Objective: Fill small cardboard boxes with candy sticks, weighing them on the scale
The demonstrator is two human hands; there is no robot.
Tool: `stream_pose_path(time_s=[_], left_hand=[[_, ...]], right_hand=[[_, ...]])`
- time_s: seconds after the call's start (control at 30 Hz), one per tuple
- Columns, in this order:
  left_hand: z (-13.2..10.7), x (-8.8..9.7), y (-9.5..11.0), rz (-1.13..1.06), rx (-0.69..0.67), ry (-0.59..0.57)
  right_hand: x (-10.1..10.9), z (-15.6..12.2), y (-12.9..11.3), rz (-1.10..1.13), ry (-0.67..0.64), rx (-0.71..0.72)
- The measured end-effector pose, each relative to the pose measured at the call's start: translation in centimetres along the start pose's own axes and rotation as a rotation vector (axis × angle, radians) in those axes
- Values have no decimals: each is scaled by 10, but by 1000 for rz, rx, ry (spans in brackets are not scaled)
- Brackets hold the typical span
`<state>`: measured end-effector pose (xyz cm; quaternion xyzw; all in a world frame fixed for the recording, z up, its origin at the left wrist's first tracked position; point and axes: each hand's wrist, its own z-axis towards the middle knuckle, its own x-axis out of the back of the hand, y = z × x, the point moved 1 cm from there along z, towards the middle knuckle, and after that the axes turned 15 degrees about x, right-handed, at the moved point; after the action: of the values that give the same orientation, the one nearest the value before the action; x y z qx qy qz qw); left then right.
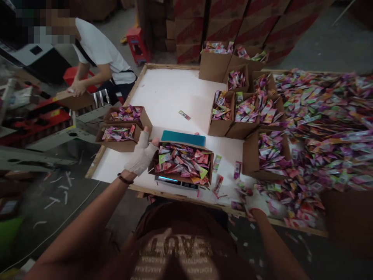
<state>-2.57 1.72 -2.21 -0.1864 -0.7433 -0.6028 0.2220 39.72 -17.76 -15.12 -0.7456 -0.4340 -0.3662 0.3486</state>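
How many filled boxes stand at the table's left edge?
2: the nearer box, left of the gloved left hand, and the farther box just behind the nearer one. Neither is hidden.

- The left hand (141, 153) wore an off-white glove (136, 161); the right hand (258, 202), blurred, seemed covered in white too.
- The packets (183, 163) mixed purple, pink, red, orange and lime green.
- The open boxes (251, 157) were plain brown.
- The flat panel (183, 137) was teal.
- The scale display (167, 179) glowed blue.
- The tabletop (163, 89) was white.
- The stool (138, 43) was red.
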Motion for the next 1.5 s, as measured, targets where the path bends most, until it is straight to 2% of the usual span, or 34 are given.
stream_pose_path(time_s=[0.1, 0.2, 0.27, 0.33, 0.37, 0.43, 0.5, 0.53, 0.57, 0.6, 0.67, 0.73, 0.77, 0.83, 0.9, 1.07, 1.17, 1.27, 1.37, 1.5], left_hand=[[4, 9, 5, -43, 40, 32], [-1, 17, 0, -40, 60, 13], [-9, 16, -3, -16, 5, 9], [-18, 9, -1, 87, -141, 4], [-21, 4, 3, 183, -230, -7], [-25, -9, 15, 425, -370, -28], [-20, -20, 29, 637, -408, -18], [-15, -25, 36, 706, -403, 2], [-10, -29, 41, 752, -395, 22], [-4, -32, 44, 779, -391, 36], [6, -36, 48, 798, -391, 45], [13, -37, 48, 795, -385, 43], [16, -36, 47, 787, -379, 42], [21, -36, 46, 760, -363, 41], [26, -36, 44, 703, -351, 31], [31, -35, 31, 341, -394, -46], [26, -30, 21, 142, -346, -97], [18, -22, 18, 108, -324, -135], [12, -17, 18, 139, -351, -142], [7, -6, 13, 80, -365, -73]], right_hand=[[3, 8, -3, -5, -96, -20], [17, 16, -2, -16, -171, -15], [38, 16, -6, -31, -215, -20], [69, 10, -19, -22, -201, 25], [87, 3, -31, 16, -150, 103], [125, -13, -67, 159, 18, 376], [155, -29, -117, 264, 156, 702], [165, -33, -144, 231, 170, 814], [171, -35, -170, 139, 162, 865], [174, -33, -196, 16, 137, 857], [173, -22, -237, -230, 60, 739], [172, -8, -263, -376, -29, 638], [172, -2, -269, -409, -64, 632], [176, 5, -267, -416, -81, 662], [183, 7, -252, -332, -20, 710], [191, 6, -201, 155, 256, 776], [185, 6, -193, 317, 344, 820], [183, 1, -195, 420, 384, 828], [194, -12, -178, 437, 471, 728], [214, -29, -130, 166, 492, 600]])
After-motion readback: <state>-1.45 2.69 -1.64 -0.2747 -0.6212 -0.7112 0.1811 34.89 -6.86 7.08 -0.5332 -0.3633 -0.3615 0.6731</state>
